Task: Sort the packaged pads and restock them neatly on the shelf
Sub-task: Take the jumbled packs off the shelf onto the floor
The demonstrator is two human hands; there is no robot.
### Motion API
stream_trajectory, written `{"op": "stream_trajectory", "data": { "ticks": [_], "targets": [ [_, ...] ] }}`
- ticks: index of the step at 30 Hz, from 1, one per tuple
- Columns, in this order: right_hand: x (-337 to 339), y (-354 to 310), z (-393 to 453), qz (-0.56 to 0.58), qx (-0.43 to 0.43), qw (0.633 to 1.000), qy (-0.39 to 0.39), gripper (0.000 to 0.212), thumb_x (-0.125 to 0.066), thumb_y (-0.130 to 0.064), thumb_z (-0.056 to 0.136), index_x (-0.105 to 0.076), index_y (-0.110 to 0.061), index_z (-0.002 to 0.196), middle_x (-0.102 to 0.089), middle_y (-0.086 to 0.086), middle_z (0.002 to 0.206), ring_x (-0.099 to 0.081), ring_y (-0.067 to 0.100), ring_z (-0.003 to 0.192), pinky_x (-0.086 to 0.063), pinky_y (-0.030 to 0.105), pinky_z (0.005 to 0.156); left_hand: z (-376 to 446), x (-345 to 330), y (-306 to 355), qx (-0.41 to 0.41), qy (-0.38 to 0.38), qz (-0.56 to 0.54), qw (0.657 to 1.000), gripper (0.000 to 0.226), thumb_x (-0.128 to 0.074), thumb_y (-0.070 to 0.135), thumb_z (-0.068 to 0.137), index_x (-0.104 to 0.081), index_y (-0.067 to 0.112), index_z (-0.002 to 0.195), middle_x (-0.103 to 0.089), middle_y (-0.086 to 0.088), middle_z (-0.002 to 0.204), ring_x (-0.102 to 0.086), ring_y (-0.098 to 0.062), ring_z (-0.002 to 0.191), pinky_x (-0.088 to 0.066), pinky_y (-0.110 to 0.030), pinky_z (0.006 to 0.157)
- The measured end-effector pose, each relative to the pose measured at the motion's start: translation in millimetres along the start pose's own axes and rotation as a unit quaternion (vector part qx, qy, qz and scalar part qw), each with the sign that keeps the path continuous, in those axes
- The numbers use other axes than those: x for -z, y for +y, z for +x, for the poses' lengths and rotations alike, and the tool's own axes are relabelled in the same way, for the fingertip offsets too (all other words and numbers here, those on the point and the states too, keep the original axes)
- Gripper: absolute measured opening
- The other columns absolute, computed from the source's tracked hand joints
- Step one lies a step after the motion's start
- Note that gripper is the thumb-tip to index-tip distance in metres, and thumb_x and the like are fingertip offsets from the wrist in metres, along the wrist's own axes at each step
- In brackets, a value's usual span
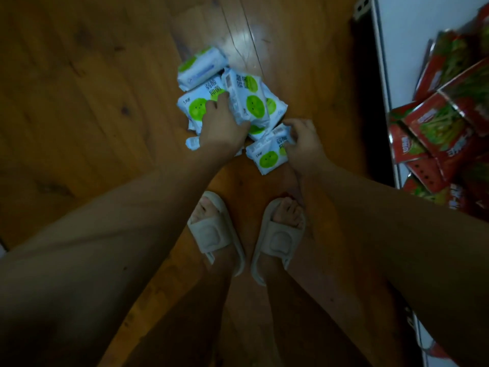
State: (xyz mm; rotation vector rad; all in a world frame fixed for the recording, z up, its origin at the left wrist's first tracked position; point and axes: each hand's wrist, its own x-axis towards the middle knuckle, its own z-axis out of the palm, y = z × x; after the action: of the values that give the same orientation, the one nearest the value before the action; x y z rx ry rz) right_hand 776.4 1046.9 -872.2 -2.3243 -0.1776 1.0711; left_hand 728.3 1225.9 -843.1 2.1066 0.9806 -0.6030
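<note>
Glossy plastic-wrapped pad packs (254, 102) on smooth, shiny wood floor (79, 102); matt, soft-looking slippers (214, 234).

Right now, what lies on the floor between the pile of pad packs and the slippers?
Head view: only bare wooden floor separates the pad packs from the slippers.
</note>
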Motion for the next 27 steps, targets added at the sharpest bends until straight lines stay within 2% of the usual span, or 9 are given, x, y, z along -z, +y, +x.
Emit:
{"op": "stream_trajectory", "data": {
  "ticks": [5,8,10,12,15,18,19,24,27],
  "targets": [
    [32,-37,-30,-0.001,-0.014,1.000,-0.026,0.035,-0.052,-0.001,0.092,-0.055,-0.005,0.126,-0.059,0.014,0.115,-0.056,0.023,0.103,-0.040,0.024,0.080,-41,33,13,-0.013,-0.051,0.104,0.993,0.062,-0.054,0.042,0.095,-0.033,0.014,0.147,-0.039,-0.019,0.140,-0.040,-0.041,0.127,-0.040,-0.050,0.100],
    [62,-74,-64,-0.029,-0.042,0.995,-0.088,0.025,-0.051,-0.007,0.094,-0.057,-0.006,0.118,-0.058,0.013,0.094,-0.056,0.024,0.086,-0.036,0.026,0.063,-84,63,37,0.006,-0.071,0.152,0.986,0.054,-0.045,0.044,0.098,-0.040,0.014,0.143,-0.042,-0.020,0.139,-0.040,-0.041,0.127,-0.038,-0.048,0.102],
    [87,-108,-96,-0.051,-0.034,0.991,-0.123,0.016,-0.051,-0.009,0.096,-0.060,-0.001,0.107,-0.062,0.020,0.098,-0.056,0.027,0.084,-0.034,0.027,0.056,-123,87,59,0.026,-0.091,0.145,0.985,0.049,-0.042,0.044,0.099,-0.046,0.015,0.138,-0.045,-0.019,0.138,-0.042,-0.039,0.127,-0.038,-0.044,0.101],
    [121,-148,-137,-0.070,-0.030,0.986,-0.149,0.021,-0.049,-0.012,0.099,-0.056,-0.006,0.080,-0.064,0.022,0.101,-0.057,0.031,0.091,-0.033,0.027,0.062,-166,116,90,0.013,-0.113,0.128,0.985,0.045,-0.043,0.045,0.098,-0.054,0.016,0.130,-0.052,-0.016,0.135,-0.047,-0.036,0.124,-0.042,-0.042,0.099],
    [178,-202,-217,-0.062,-0.023,0.991,-0.113,0.041,-0.053,-0.021,0.098,-0.038,-0.020,0.060,-0.055,0.006,0.074,-0.051,0.024,0.084,-0.030,0.027,0.066,-236,170,145,-0.035,-0.144,0.115,0.982,0.037,-0.046,0.046,0.096,-0.064,0.018,0.113,-0.064,-0.010,0.116,-0.059,-0.029,0.109,-0.047,-0.035,0.083],
    [217,-233,-296,-0.071,-0.019,0.995,-0.066,0.039,-0.055,-0.033,0.093,-0.038,-0.022,0.060,-0.063,0.016,0.086,-0.058,0.032,0.088,-0.034,0.029,0.067,-299,224,180,-0.084,-0.100,0.128,0.983,0.029,-0.049,0.046,0.093,-0.066,0.024,0.100,-0.069,-0.003,0.100,-0.063,-0.024,0.093,-0.040,-0.030,0.068],
    [226,-241,-318,-0.079,-0.015,0.995,-0.050,0.038,-0.055,-0.035,0.093,-0.037,-0.023,0.060,-0.064,0.017,0.092,-0.060,0.035,0.091,-0.035,0.030,0.067,-317,241,187,-0.101,-0.083,0.138,0.982,0.029,-0.048,0.047,0.093,-0.066,0.024,0.100,-0.069,-0.002,0.099,-0.063,-0.023,0.091,-0.040,-0.030,0.065],
    [251,-274,-422,-0.065,-0.007,0.998,0.017,0.039,-0.052,-0.038,0.094,-0.037,-0.022,0.061,-0.057,0.007,0.079,-0.060,0.034,0.086,-0.035,0.033,0.063,-404,306,197,-0.154,-0.034,0.162,0.974,0.030,-0.046,0.048,0.094,-0.065,0.027,0.104,-0.067,0.003,0.100,-0.060,-0.021,0.090,-0.035,-0.029,0.064],
    [253,-286,-481,-0.054,-0.008,0.996,0.066,0.036,-0.051,-0.038,0.093,-0.042,-0.019,0.064,-0.057,0.005,0.073,-0.058,0.033,0.081,-0.040,0.036,0.063,-452,326,188,-0.224,-0.048,0.204,0.952,0.030,-0.048,0.050,0.094,-0.066,0.027,0.099,-0.068,0.005,0.097,-0.058,-0.018,0.084,-0.037,-0.029,0.064]
  ]
}}
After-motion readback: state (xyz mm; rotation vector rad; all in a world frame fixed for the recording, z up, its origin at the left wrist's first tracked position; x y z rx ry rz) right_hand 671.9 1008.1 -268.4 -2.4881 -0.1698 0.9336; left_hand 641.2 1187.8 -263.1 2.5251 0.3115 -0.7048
